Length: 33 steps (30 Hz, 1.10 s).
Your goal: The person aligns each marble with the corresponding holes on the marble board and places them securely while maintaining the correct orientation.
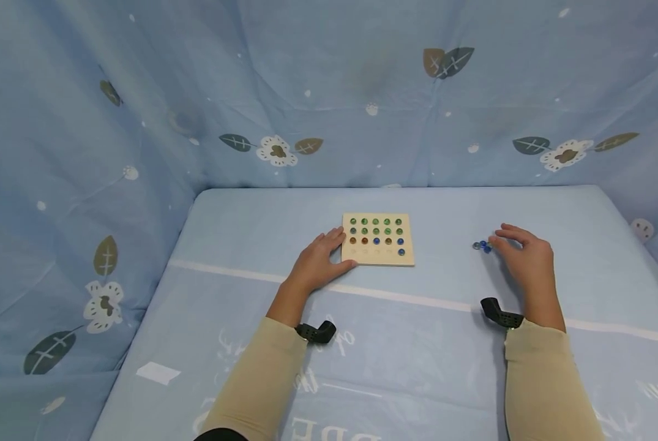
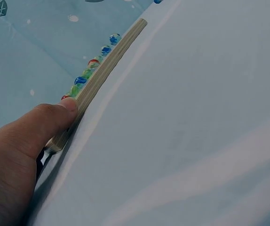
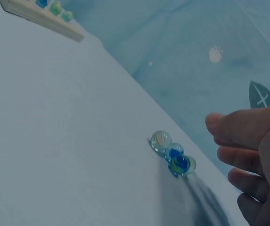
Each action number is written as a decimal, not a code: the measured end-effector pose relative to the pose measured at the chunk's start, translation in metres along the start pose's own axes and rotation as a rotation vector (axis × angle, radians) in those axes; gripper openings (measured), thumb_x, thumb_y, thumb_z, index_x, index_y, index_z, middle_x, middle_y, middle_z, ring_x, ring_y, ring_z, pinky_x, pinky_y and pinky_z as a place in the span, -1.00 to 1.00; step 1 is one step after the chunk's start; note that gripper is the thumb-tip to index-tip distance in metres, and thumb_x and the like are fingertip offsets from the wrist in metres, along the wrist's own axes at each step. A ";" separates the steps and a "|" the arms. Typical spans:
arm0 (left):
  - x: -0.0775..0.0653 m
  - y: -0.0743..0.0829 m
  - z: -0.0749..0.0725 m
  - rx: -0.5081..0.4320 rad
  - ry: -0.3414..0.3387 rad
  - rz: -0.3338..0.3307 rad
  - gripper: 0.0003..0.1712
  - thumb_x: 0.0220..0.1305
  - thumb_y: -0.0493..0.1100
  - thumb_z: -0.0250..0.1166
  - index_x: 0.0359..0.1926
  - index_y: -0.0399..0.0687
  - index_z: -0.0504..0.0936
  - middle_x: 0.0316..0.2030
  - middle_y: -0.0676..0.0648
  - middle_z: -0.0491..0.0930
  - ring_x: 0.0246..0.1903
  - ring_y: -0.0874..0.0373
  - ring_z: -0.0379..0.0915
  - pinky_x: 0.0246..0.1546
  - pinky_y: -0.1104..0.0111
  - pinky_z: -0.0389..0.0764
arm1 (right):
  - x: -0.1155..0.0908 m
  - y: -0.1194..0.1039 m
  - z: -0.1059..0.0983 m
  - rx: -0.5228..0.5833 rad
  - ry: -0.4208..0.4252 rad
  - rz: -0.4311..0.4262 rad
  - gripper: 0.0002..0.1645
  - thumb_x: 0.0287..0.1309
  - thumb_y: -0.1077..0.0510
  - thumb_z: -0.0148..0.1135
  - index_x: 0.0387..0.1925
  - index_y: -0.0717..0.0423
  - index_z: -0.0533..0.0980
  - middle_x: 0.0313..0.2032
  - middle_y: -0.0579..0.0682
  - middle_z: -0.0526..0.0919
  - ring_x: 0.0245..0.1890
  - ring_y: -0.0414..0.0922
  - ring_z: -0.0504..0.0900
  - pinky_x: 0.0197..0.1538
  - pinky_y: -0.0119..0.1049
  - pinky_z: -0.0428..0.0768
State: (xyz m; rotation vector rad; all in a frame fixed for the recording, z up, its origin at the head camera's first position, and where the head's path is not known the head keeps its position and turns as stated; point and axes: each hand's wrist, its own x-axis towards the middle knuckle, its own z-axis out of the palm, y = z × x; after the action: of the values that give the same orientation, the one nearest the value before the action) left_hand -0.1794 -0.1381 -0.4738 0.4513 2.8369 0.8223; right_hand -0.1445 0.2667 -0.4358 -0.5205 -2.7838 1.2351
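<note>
A square wooden board (image 1: 381,258) lies on the bed-like surface, with rows of small hollows. Glass marbles (image 1: 375,231) fill its three far rows; the front row has one marble at its right end, beside bare hollows. My left hand (image 1: 319,263) grips the board's near left corner, thumb along the front edge and fingers at the left side. In the left wrist view, the thumb (image 2: 69,104) presses on the board's edge. To the right, my right hand (image 1: 527,260) hovers beside a small cluster of loose marbles (image 3: 175,155), fingers loosely bent, nothing visible between them.
Pale blue cloth (image 1: 251,223) covers the flat surface, crossed by a white stripe (image 1: 417,299). Patterned curtain fabric (image 1: 334,79) hangs behind and at the sides. A black wrist device (image 1: 316,332) sits on the left wrist, another (image 1: 502,314) on the right.
</note>
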 end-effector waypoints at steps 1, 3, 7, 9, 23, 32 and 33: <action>0.000 0.000 0.000 -0.002 0.001 0.001 -0.06 0.18 0.33 0.32 0.48 0.09 0.25 0.50 0.12 0.12 0.49 -0.08 0.01 0.44 0.02 0.19 | 0.001 0.002 0.001 0.008 -0.012 -0.001 -0.32 0.32 -0.23 0.15 0.21 0.19 0.53 0.42 0.07 0.33 0.50 0.10 0.12 0.47 0.16 0.13; -0.001 -0.001 0.000 -0.002 0.001 0.002 -0.06 0.18 0.33 0.32 0.48 0.09 0.25 0.50 0.12 0.12 0.49 -0.08 0.02 0.44 0.01 0.20 | 0.002 0.006 0.002 0.021 -0.042 -0.029 -0.32 0.29 -0.23 0.19 0.21 0.19 0.53 0.43 0.06 0.31 0.50 0.09 0.12 0.47 0.15 0.12; -0.001 -0.002 0.000 -0.004 0.003 0.006 -0.05 0.18 0.33 0.32 0.48 0.09 0.25 0.50 0.11 0.12 0.50 -0.06 0.01 0.44 0.02 0.19 | 0.006 0.013 0.006 0.024 -0.109 -0.102 -0.30 0.24 -0.22 0.27 0.21 0.18 0.53 0.45 0.07 0.27 0.51 0.09 0.08 0.48 0.16 0.09; -0.001 -0.002 -0.001 -0.004 0.007 0.006 -0.05 0.18 0.33 0.32 0.48 0.09 0.25 0.50 0.11 0.13 0.50 -0.05 0.01 0.44 0.03 0.19 | 0.007 0.015 0.008 0.020 -0.123 -0.130 -0.30 0.22 -0.21 0.29 0.20 0.19 0.54 0.45 0.07 0.26 0.52 0.09 0.07 0.48 0.17 0.08; 0.000 -0.004 -0.006 -0.010 0.004 -0.012 -0.05 0.17 0.34 0.32 0.48 0.09 0.25 0.51 0.09 0.12 0.50 -0.09 0.00 0.45 0.02 0.17 | 0.011 0.011 0.014 -0.019 -0.156 -0.192 -0.43 0.27 -0.11 0.28 0.14 0.20 0.58 0.43 0.12 0.29 0.51 0.14 0.08 0.46 0.20 0.09; 0.001 0.001 -0.004 -0.004 -0.022 -0.009 -0.05 0.18 0.34 0.31 0.49 0.11 0.23 0.51 0.13 0.10 0.50 -0.07 -0.01 0.45 0.01 0.17 | 0.008 0.014 0.014 -0.073 -0.135 -0.224 -0.51 0.31 -0.03 0.25 0.09 0.24 0.60 0.40 0.20 0.33 0.47 0.22 0.14 0.43 0.24 0.12; 0.002 0.001 -0.003 -0.003 -0.024 -0.011 -0.05 0.18 0.34 0.31 0.49 0.11 0.22 0.51 0.13 0.10 0.50 -0.08 -0.01 0.45 0.00 0.17 | 0.008 0.015 0.014 -0.074 -0.137 -0.225 -0.52 0.31 -0.02 0.25 0.09 0.24 0.60 0.40 0.20 0.33 0.47 0.22 0.13 0.43 0.24 0.11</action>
State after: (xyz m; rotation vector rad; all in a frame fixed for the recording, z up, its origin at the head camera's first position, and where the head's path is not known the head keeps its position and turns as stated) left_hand -0.1814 -0.1385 -0.4705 0.4416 2.8132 0.8142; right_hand -0.1501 0.2687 -0.4567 -0.1239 -2.9094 1.1643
